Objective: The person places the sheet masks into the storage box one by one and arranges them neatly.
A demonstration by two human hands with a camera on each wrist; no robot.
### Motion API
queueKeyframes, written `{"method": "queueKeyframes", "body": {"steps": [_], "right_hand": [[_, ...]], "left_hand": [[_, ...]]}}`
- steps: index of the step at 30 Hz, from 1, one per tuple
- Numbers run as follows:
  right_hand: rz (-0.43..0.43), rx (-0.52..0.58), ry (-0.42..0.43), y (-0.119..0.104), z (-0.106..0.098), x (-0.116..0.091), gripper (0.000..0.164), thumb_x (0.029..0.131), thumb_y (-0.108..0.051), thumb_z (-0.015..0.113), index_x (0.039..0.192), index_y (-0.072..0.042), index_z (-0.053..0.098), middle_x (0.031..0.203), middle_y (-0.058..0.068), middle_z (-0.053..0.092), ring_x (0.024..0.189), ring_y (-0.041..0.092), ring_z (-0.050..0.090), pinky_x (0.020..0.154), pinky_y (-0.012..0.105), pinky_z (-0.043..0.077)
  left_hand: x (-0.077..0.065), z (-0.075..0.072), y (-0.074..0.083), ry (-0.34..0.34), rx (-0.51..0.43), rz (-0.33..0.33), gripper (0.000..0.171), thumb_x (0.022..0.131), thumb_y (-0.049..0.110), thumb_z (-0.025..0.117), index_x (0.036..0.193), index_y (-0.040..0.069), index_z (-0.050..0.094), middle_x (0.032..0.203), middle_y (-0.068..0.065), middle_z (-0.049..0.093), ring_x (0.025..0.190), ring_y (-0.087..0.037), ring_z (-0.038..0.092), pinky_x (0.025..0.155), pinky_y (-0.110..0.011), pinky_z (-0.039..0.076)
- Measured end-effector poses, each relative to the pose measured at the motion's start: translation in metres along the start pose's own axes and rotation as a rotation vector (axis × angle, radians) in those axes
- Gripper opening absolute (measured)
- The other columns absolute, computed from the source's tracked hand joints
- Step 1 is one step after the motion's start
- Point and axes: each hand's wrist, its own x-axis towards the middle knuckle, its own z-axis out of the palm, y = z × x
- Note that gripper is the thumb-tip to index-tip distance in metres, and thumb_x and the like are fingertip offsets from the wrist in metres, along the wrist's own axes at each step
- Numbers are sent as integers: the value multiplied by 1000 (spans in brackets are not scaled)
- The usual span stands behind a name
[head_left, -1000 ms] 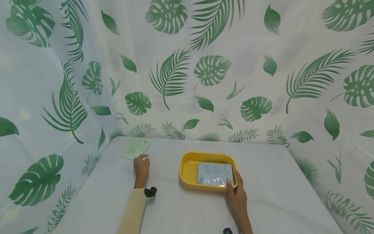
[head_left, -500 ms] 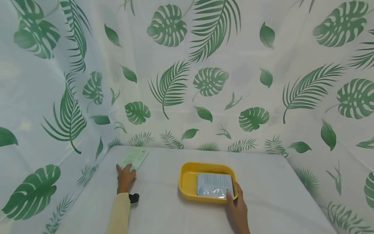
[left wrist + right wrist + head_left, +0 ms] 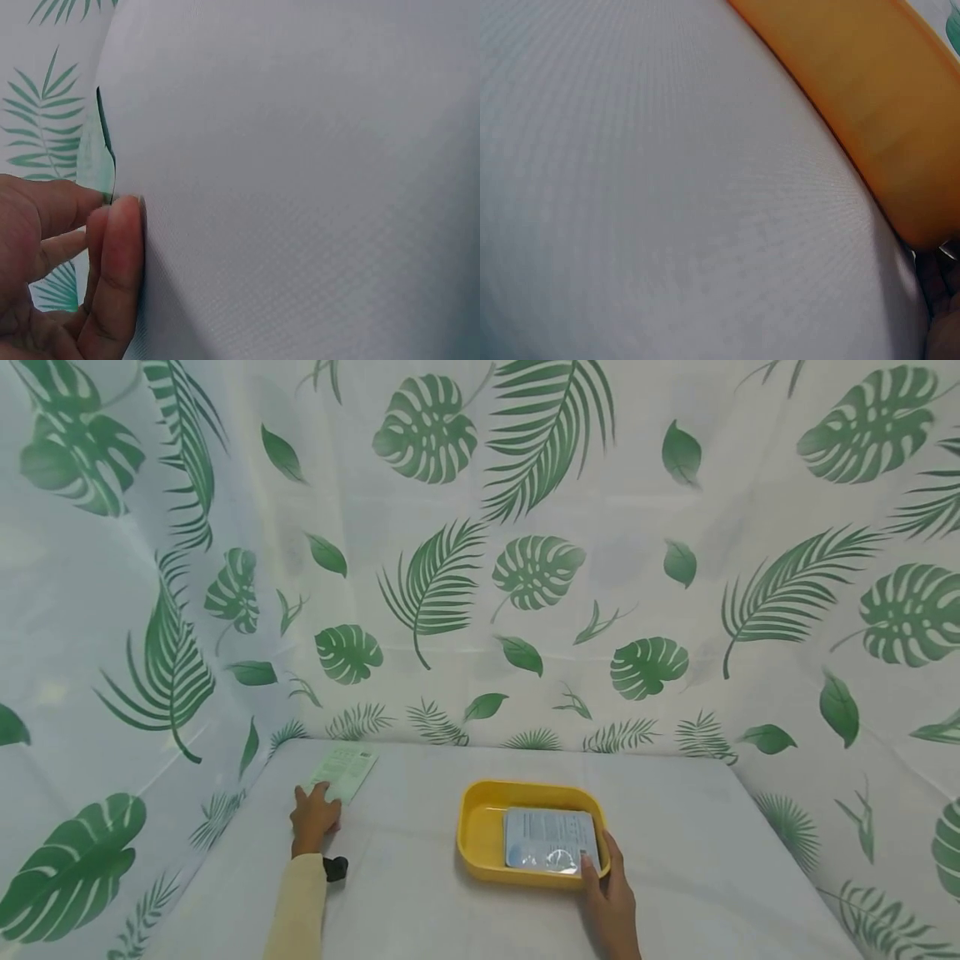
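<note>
A flat pale green packet [image 3: 347, 770] with fine print lies at the far left of the table. My left hand [image 3: 313, 820] is at its near end; in the left wrist view, the thumb and fingertips of the left hand [image 3: 71, 262] pinch the edge of the green packet [image 3: 94, 161]. Right of centre, a yellow tray [image 3: 482, 839] holds a light blue printed packet [image 3: 551, 837] with a glossy surface. My right hand [image 3: 613, 897] grips the tray's near right corner, thumb over the rim by the blue packet, fingers outside. Only the tray's outer wall [image 3: 877, 112] shows in the right wrist view.
The white tabletop [image 3: 405, 877] lies between the tray and the green packet. A leaf-patterned white curtain [image 3: 480, 610] rises behind the table and along both sides. A black band [image 3: 335, 868] sits on the left wrist.
My left hand has moved left and down onto the near end of the green packet and now pinches it. The right hand keeps its hold on the tray; the head view has tilted up.
</note>
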Motion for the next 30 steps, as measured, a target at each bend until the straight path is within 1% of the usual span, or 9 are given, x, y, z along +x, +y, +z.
{"method": "queueKeyframes", "body": {"steps": [3,6,9,13,19,22,25,28,30], "right_hand": [[4,-4,-5,1,-1,-1,67,97,-51,51,155,-33,22,156,21,33,142,45,30,112,61,24],[20,-12,-20,-1,-1,-4,68,97,-52,50,155,-31,21,157,21,31,142,46,28,112,61,24],[44,-13,-40,-4,-1,-5,70,97,-55,50,156,-30,21,158,20,29,143,47,27,114,61,22],[53,3,-48,-6,1,-7,71,96,-55,50,155,-30,21,158,18,29,144,45,26,115,59,21],[34,13,-17,-4,2,-7,68,96,-53,52,154,-30,25,157,17,32,144,43,29,115,57,23],[41,8,-20,-5,1,-7,69,96,-54,51,154,-30,24,158,17,32,144,42,28,115,57,23],[45,0,-20,-7,0,-6,69,96,-55,50,155,-29,23,158,16,31,144,42,27,115,57,23],[31,-6,-12,-8,-2,-5,69,97,-53,51,155,-28,23,158,16,31,145,42,27,115,57,23],[15,-5,-4,-8,-2,-4,67,98,-51,51,155,-27,23,158,16,32,144,42,28,115,57,23]], "left_hand": [[-4,-1,-2,44,-21,6,54,93,17,54,140,-6,39,147,-40,11,117,-67,33,97,-67,35],[-8,-2,-7,72,-41,23,51,92,16,60,134,-7,44,140,-39,18,113,-64,37,91,-58,46],[-10,-4,-12,69,-98,17,50,89,14,66,130,-7,45,135,-38,18,108,-60,40,71,-41,57],[-6,-6,-16,49,-141,2,55,87,12,69,131,-7,42,135,-36,17,105,-57,41,51,-25,54],[4,-5,-13,26,-158,-36,49,87,8,70,127,-5,45,130,-35,20,74,-30,60,48,-22,52],[8,-5,-11,22,-218,-66,43,85,4,71,121,-7,49,127,-38,21,54,-14,61,48,-22,51],[10,-6,-9,16,-293,-101,38,86,2,69,118,-9,52,124,-39,23,49,-9,60,49,-22,52],[12,-6,-9,25,-331,-118,33,87,2,66,116,-9,56,110,-41,37,47,-7,60,48,-21,51],[13,-6,-9,31,-332,-117,30,88,2,63,115,-9,58,90,-30,54,46,-7,58,46,-20,49]]}}
